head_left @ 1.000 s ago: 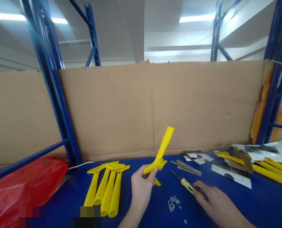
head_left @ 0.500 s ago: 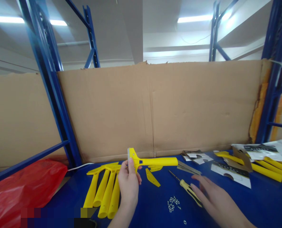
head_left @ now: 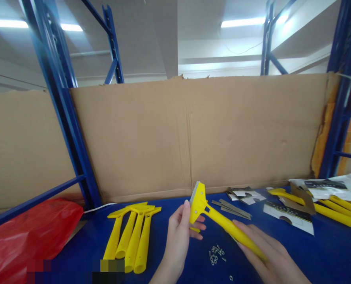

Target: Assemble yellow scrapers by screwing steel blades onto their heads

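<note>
Now between two hands: a yellow scraper

The right hand reaches in from the lower right, its fingers grasping the lower part of the scraper's handle, which slants up and leftward above the blue bench. The left hand rises from below, its thumb upright at the edge by the blade and its other fingers stretched loosely behind the head; I cannot tell whether they grip it. The head sits tilted, just right of that thumb. Loose nuts and screws lie between the hands, and four yellow T-shaped pieces lie further left.
</note>
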{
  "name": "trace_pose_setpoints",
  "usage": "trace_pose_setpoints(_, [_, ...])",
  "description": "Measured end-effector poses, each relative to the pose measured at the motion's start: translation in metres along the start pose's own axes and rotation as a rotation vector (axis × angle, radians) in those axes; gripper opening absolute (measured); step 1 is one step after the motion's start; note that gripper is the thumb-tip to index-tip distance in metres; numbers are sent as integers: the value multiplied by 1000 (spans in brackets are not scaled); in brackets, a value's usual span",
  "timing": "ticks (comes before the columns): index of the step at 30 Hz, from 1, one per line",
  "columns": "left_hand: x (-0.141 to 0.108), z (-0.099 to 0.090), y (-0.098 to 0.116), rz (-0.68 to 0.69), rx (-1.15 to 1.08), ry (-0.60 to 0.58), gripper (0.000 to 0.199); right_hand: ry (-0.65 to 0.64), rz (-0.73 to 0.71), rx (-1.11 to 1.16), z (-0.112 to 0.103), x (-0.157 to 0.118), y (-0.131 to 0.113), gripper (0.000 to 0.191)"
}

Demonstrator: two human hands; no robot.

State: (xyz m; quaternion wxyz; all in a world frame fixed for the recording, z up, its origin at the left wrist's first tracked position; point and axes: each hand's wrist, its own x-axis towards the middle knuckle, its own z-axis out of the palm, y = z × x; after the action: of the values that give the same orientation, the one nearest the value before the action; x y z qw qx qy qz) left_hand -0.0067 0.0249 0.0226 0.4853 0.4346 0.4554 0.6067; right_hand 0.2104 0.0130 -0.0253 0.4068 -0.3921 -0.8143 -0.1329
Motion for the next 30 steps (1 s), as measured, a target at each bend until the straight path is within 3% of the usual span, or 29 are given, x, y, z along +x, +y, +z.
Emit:
trace_pose_setpoints(2, [5,-7,0,48,67,46,59,86,28,-14,0,0,6,37])
trace_pose_setpoints(4, [12,-18,-1,183,242,124,57,116,102,-13,-2,2,13,39])
trace_pose_setpoints(8, [28,-46,-2,389,979,272,31,129,372,-73,-12,7,26,44])
trace_pose_setpoints(11, [37,-61,0,365,1413,350,28,168,518,-94,-16,11,30,46])
trace_pose_setpoints(14, [40,-71,-2,328,1690,370,31,181,545,-115,-17,16,31,47])
trace_pose_setpoints(21, [36,-77,-7,221,1915,381,33,89,685,-273,-24,23,44,49])
trace_pose_setpoints(25, [34,-75,-6,222,1951,336,39,-79,758,-336,-27,24,50,52])
trace_pose_setpoints(30, [32,-74,-5,181,1978,385,41,-304,761,-374,-24,22,53,46])
